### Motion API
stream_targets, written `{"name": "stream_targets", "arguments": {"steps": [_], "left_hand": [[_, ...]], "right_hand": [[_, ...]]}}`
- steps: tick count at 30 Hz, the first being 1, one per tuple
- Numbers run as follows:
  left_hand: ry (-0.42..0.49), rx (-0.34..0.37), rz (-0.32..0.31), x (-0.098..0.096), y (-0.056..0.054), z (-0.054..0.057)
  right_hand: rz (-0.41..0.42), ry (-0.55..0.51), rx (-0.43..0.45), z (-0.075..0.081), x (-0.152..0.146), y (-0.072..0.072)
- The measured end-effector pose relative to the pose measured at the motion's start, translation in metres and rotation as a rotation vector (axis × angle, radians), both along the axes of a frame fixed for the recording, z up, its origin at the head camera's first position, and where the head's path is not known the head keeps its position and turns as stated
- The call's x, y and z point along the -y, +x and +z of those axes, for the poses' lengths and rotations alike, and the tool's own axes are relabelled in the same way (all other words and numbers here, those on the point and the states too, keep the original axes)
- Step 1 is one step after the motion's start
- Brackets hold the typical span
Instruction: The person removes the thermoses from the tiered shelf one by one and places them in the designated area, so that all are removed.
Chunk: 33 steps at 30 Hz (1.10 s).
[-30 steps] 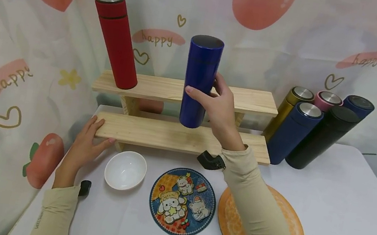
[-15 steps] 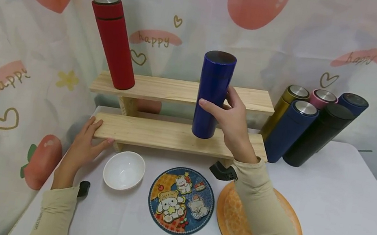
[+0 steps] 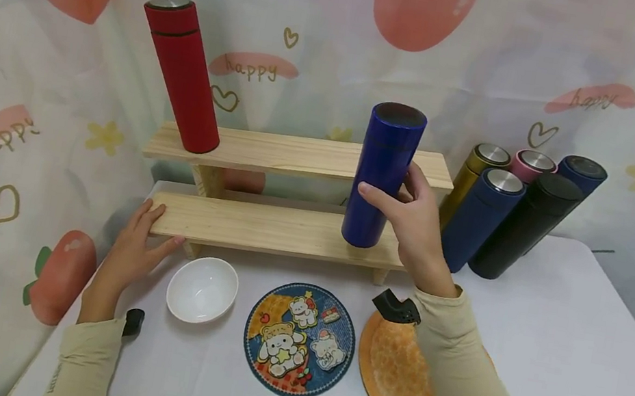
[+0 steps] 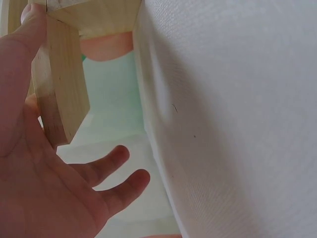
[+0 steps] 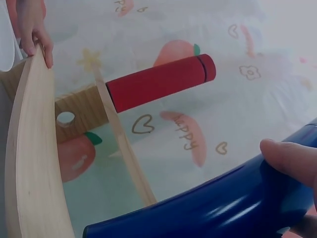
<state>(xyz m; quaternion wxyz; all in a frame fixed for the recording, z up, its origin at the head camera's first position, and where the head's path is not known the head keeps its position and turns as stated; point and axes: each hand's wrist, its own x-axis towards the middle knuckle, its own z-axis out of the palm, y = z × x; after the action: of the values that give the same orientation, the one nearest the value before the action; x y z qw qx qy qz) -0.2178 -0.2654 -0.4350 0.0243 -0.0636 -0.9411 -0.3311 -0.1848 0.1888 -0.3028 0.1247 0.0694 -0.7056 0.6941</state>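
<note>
My right hand [image 3: 420, 225] grips a glossy blue thermos bottle [image 3: 386, 147] around its lower half, thumb in front. The bottle is nearly upright at the right part of the lower step of a two-tier wooden shelf [image 3: 263, 227]; I cannot tell whether its base touches the wood. In the right wrist view the blue bottle [image 5: 218, 208] slants across the bottom, its base close to the lower board. My left hand [image 3: 128, 254] holds the lower step's left end between thumb and fingers; two other fingers [image 4: 126, 191] stick out free in the left wrist view.
A red thermos [image 3: 186, 80] stands on the upper step at the left. Right of the shelf several more bottles stand grouped, including a black one [image 3: 528, 224]. In front lie a white bowl [image 3: 203, 291], a round cartoon mat [image 3: 301, 341] and an orange round mat [image 3: 406, 385].
My right hand has carried the blue bottle rightward and down, from the shelf's middle to its right part. The left hand stays on the shelf end. The head view has shifted slightly.
</note>
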Motion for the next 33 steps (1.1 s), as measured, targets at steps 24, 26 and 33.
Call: {"name": "stream_targets", "arguments": {"steps": [24, 26, 33], "left_hand": [[-0.005, -0.01, 0.013, 0.002, 0.003, 0.003], [-0.006, -0.012, 0.012, 0.001, 0.002, 0.003], [-0.017, -0.003, 0.005, -0.002, 0.001, 0.001]], "right_hand": [[-0.176, 0.082, 0.022, -0.002, -0.057, 0.029], [-0.193, 0.072, 0.025, -0.004, -0.062, 0.032], [-0.221, -0.034, -0.006, -0.01, -0.079, 0.041]]}}
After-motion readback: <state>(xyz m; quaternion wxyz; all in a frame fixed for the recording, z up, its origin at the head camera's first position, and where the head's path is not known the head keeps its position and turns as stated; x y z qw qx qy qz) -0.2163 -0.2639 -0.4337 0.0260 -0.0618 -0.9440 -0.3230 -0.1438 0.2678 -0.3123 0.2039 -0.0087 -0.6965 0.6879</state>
